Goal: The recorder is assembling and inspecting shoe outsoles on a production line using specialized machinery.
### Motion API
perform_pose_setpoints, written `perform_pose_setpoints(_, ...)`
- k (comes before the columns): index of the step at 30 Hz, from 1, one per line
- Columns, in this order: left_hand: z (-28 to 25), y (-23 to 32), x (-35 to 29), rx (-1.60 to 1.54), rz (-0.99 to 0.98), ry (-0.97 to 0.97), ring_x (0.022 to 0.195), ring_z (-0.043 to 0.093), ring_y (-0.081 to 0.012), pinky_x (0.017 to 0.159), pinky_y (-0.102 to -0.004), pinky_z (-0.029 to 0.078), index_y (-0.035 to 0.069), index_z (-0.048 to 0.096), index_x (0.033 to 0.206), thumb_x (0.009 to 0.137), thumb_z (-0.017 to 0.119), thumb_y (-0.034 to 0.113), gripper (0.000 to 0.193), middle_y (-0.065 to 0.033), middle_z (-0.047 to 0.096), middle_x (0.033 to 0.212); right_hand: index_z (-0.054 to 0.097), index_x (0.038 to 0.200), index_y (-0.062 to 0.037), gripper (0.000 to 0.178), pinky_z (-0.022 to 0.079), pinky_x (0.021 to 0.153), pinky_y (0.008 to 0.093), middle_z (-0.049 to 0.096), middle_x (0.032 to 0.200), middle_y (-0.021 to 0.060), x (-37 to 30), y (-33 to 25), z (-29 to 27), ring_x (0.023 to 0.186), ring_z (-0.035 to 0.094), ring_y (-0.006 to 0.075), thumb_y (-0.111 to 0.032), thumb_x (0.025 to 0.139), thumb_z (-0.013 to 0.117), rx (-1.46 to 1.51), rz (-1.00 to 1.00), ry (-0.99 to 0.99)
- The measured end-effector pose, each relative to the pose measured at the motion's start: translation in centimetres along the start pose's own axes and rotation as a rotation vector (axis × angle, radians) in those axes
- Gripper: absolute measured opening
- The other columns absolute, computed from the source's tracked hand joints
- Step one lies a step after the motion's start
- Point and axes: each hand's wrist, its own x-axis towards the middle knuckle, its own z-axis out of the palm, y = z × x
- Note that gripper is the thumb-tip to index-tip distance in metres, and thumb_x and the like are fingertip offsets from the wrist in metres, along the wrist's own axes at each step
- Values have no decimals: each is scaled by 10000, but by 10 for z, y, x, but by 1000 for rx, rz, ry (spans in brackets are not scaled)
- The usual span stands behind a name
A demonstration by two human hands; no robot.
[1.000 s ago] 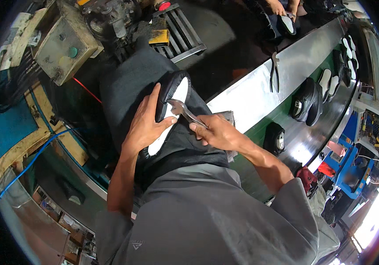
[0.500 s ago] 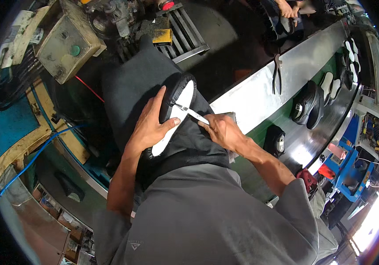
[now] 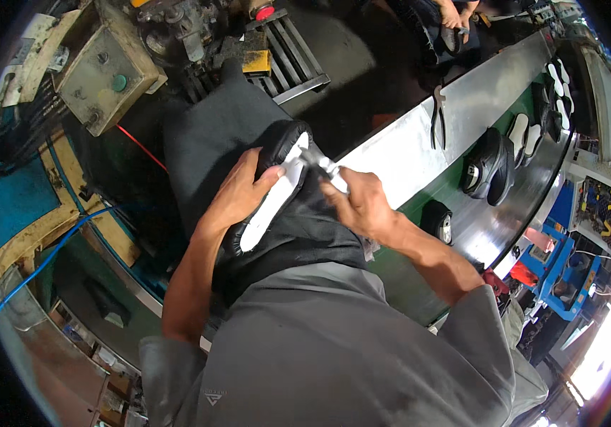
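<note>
Across my lap lies a black shoe upper (image 3: pixel 237 242), sole side up, with a white insole board (image 3: pixel 271 205) showing inside its gathered black edge. My left hand (image 3: pixel 234 196) is closed around the shoe's left side, its thumb pressed on the white board. In my closed right hand (image 3: pixel 364 205) is a small tool with a white handle (image 3: pixel 339 183). Its darker working end is over the board near the shoe's upper end. Motion smears this tool, so its exact kind and whether it touches the shoe cannot be made out.
Pincers (image 3: pixel 438 117) rest on the metal ledge (image 3: pixel 398 146) to the right. Beyond it, black shoes (image 3: pixel 482 164) and white-soled pieces (image 3: pixel 519 135) stand on a green belt. A control box (image 3: pixel 110 78) and machinery are at the upper left. Another person's hands (image 3: pixel 455 16) hold a dark shoe.
My right hand has shifted slightly, and the tool has swung, its end now nearer the shoe's upper end. My left hand and the shoe have moved a little leftward. The pincers appear slightly further left.
</note>
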Motion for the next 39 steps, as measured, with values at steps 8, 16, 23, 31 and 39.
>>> perform_pose_setpoints(8, -4, -32, -14, -92, 58, -136, 1570, 427, -472, 1290, -471, 363, -25, 272, 1708, 840, 924, 393, 1163, -359, 449, 1650, 651, 992, 11, 205, 567, 594, 498, 671, 756, 229, 6, -23, 5, 664, 700, 452, -170, 1042, 733, 127, -65, -68)
perform_pose_setpoints(16, -9, -32, -6, -292, 115, -98, 1554, 439, -489, 1274, -485, 379, -29, 304, 1696, 836, 917, 388, 1136, -370, 469, 1627, 670, 935, 27, 321, 550, 610, 401, 689, 728, 160, 26, -35, 6, 629, 697, 267, -231, 1126, 663, 267, 232, -81)
perform_pose_setpoints(23, 7, -65, -14, -211, 167, -27, 1557, 456, -446, 1288, -444, 358, -42, 297, 1697, 862, 919, 335, 1107, -347, 469, 1644, 651, 1028, 21, 296, 568, 587, 449, 699, 695, 172, 31, -34, 3, 632, 742, 318, -245, 1152, 609, 195, 452, -174)
perform_pose_setpoints(31, -23, -60, -38, -458, 170, -86, 1538, 454, -305, 1258, -397, 389, -49, 312, 1696, 889, 915, 235, 1047, -265, 490, 1647, 678, 1007, 47, 401, 592, 611, 426, 712, 678, 176, 43, -35, 25, 587, 736, 276, -319, 1157, 608, 45, 490, -428)
perform_pose_setpoints(39, -95, -108, -135, -629, -193, 390, 1552, 471, -386, 1276, -434, 358, -16, 339, 1704, 867, 913, 374, 1088, -275, 504, 1654, 650, 1048, 31, 433, 564, 476, 343, 648, 744, 82, 47, 15, 26, 608, 658, 171, -379, 1166, 577, 361, 595, -104)
